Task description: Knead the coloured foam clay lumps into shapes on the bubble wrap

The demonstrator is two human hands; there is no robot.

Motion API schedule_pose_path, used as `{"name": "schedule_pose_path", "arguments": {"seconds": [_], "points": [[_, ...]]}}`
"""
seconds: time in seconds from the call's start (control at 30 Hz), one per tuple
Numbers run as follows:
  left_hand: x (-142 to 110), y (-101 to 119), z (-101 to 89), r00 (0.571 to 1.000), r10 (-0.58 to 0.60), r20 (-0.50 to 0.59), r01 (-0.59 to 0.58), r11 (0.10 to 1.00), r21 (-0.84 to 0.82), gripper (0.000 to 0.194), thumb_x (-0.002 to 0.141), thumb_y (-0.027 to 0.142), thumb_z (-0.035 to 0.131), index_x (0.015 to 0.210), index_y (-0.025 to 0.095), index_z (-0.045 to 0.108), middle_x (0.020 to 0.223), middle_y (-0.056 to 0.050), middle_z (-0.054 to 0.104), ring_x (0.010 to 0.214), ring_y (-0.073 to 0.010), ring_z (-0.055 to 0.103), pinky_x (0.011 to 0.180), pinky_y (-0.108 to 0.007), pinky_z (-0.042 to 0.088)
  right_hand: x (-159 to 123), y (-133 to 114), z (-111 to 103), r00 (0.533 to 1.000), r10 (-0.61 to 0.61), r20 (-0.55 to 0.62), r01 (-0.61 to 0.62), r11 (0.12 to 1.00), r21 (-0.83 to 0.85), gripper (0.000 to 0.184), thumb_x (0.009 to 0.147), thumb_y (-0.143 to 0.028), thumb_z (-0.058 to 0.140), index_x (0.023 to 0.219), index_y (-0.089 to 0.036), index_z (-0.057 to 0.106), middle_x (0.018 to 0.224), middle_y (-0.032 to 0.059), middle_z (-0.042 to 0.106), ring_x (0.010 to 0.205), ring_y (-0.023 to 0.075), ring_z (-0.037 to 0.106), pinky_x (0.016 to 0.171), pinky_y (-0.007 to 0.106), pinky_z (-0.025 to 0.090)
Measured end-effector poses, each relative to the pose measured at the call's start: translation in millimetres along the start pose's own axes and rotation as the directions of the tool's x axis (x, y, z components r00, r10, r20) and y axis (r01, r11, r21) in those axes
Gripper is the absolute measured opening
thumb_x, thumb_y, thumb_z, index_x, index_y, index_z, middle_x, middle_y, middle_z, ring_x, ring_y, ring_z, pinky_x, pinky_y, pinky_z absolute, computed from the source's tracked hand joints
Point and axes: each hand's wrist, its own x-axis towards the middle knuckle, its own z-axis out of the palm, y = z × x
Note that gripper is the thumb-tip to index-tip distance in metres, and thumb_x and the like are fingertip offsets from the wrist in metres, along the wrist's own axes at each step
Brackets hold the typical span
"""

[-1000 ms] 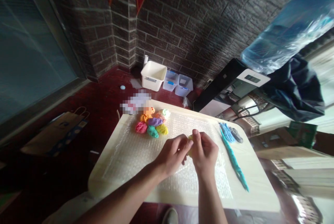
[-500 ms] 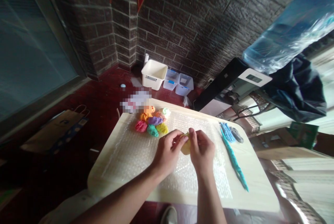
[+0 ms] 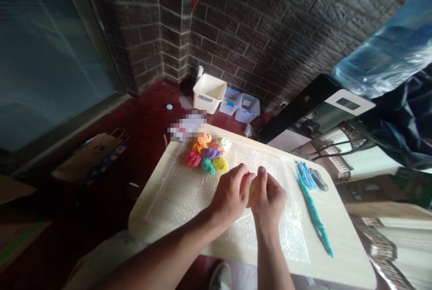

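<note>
One yellow lump (image 3: pixel 251 195), small, mostly hidden by fingers, held above the middle of the table, material not certain. One left hand (image 3: pixel 231 191), fingers curled, thumb at the lump's top, gripping its left side. One right hand (image 3: pixel 269 194), thumb upright, fingers folded, gripping the opposite side. One sheet of bubble wrap (image 3: pixel 189 197), flat beneath the hands, its right border short of the tabletop's right side. One pale wooden table (image 3: pixel 347 249), corners rounded; near edge passing under both forearms, far edge well beyond the hands; a strip of uncovered wood along the right, flat bubble wrap to the left of the left hand. Beyond the left hand, a cluster of coloured lumps, touching or close-set: red (image 3: pixel 193 159), green (image 3: pixel 208 165), purple (image 3: pixel 211 153), a second yellow (image 3: pixel 220 163), orange and pale pieces behind; these occupy the far left part. To the right of the right hand, one long teal roll (image 3: pixel 315 220), lying lengthwise, with blue strands (image 3: pixel 306 176) and a grey piece (image 3: pixel 318 179) at its far end. On the floor beyond: one cream bin (image 3: pixel 209 94), two clear boxes (image 3: pixel 248 107), before a dark brick wall (image 3: pixel 243 29).
</note>
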Motion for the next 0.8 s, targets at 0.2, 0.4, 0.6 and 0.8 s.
{"name": "schedule_pose_path", "arguments": {"seconds": [0.2, 0.4, 0.6, 0.8], "points": [[2, 3, -8.8, 1.0, -0.018, -0.002, 0.018, 0.999, 0.032, 0.032, 0.111, 0.032, 0.038, 0.08, 0.024, 0.039, 0.068, 0.002, 0.051, 0.062, -0.0155, 0.05, 0.063, -0.03, 0.033, 2, 3, 0, 0.971, 0.04, 0.234, -0.038, 0.999, -0.011, 0.065, 0.102, -0.07, 0.048, 0.06, -0.022, 0.047, 0.052, -0.0014, 0.047, 0.051, 0.0129, 0.04, 0.047, 0.027, 0.028], [7, 2, -11.4, 0.991, -0.02, 0.131, 0.016, 0.999, 0.033, 0.034, 0.111, 0.037, 0.036, 0.08, 0.024, 0.043, 0.069, 0.001, 0.055, 0.062, -0.0164, 0.055, 0.063, -0.031, 0.035, 3, 1, -6, 0.973, -0.072, 0.221, 0.088, 0.994, -0.064, 0.064, 0.104, -0.065, 0.049, 0.056, -0.023, 0.044, 0.046, -0.0025, 0.044, 0.045, 0.0111, 0.038, 0.045, 0.027, 0.025], [7, -1, -5.6, 0.994, -0.041, 0.103, 0.046, 0.998, -0.044, 0.037, 0.111, 0.037, 0.039, 0.077, 0.023, 0.045, 0.068, 0.001, 0.055, 0.062, -0.0145, 0.052, 0.062, -0.029, 0.036, 3, -3, -9, 0.988, -0.048, 0.15, 0.06, 0.996, -0.073, 0.066, 0.105, -0.065, 0.047, 0.053, -0.024, 0.038, 0.045, -0.0024, 0.042, 0.043, 0.0107, 0.036, 0.043, 0.028, 0.023], [2, 3, -5.8, 0.963, -0.166, 0.212, 0.211, 0.954, -0.215, 0.041, 0.111, 0.052, 0.038, 0.085, 0.022, 0.052, 0.07, 0.002, 0.056, 0.063, -0.015, 0.054, 0.059, -0.027, 0.037, 6, 4, -7, 0.992, 0.126, -0.014, -0.125, 0.99, 0.061, 0.067, 0.101, -0.075, 0.045, 0.057, -0.025, 0.041, 0.046, -0.0033, 0.042, 0.041, 0.0121, 0.039, 0.039, 0.026, 0.027]]}}
